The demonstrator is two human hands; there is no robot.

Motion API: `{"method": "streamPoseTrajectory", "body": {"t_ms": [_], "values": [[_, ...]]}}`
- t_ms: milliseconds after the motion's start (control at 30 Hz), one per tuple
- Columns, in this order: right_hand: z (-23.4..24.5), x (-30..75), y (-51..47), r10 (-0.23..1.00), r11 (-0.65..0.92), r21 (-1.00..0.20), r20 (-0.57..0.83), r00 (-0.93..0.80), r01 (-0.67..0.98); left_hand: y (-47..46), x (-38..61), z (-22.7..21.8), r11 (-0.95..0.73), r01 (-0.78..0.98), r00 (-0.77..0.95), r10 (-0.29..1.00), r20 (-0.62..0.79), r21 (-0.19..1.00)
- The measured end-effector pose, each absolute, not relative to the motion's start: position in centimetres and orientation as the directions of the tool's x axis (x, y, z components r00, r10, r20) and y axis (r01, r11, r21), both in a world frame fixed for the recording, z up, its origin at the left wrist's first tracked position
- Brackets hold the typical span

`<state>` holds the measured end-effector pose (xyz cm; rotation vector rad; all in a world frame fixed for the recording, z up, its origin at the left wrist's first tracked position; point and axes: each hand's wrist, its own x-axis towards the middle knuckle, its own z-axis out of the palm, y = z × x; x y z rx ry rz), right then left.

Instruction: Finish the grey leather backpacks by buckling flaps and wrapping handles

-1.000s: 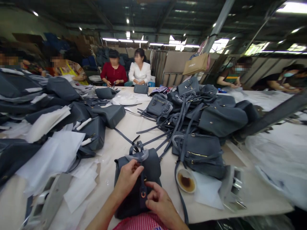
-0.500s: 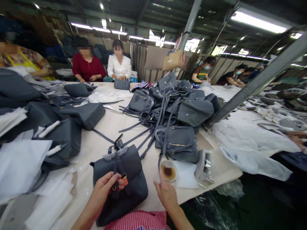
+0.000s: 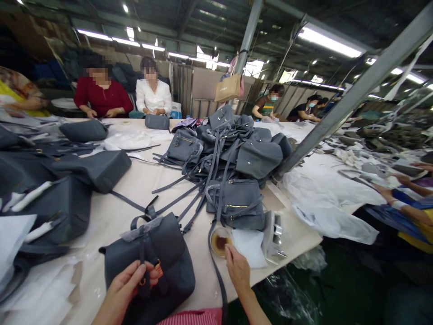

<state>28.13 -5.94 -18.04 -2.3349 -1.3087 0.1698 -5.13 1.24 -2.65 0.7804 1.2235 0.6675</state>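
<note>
A dark blue-grey backpack point(image 3: 177, 266) lies on the table in front of me, flap upward, with thin clear film around its top handle. My left hand point(image 3: 130, 282) pinches the narrow closure strap point(image 3: 142, 248) beside its gold buckle; a small orange-red piece point(image 3: 158, 270) shows at the fingertips. To the right, my right hand point(image 3: 239, 271) has thumb and fingers drawn together at the near rim of a small round dish point(image 3: 214, 241) holding brown liquid. Whether those fingers grip anything small cannot be made out. A long loose strap point(image 3: 219, 275) runs down between dish and backpack.
A heap of similar bags point(image 3: 233, 153) fills the table's middle, with more bags point(image 3: 71, 212) on the left. White paper point(image 3: 248, 246) and a metal holder point(image 3: 275, 237) sit right of the dish. A slanted post point(image 3: 324, 122) and plastic sheeting point(image 3: 331, 203) stand farther right. Several co-workers sit opposite.
My right hand has closed its fingers at the dish's near rim. The left hand keeps its pinch on the strap. The view has swung slightly right, bringing a co-worker's arms in at the right edge.
</note>
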Motion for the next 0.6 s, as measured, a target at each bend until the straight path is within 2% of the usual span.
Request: {"method": "streamPoseTrajectory", "body": {"t_ms": [233, 600], "values": [[-20.7, 34.5, -8.4, 0.776, -0.521, -0.357, 0.179, 0.605, 0.775, 0.8, -4.9, -2.6, 0.569, -0.019, 0.177, 0.811, -0.557, 0.822], [-22.0, 36.5, -8.2, 0.786, -0.458, -0.493, 0.163, 0.596, 0.74, 0.5, -5.1, -3.0, 0.555, -0.023, 0.178, 0.821, -0.543, 0.832]]}}
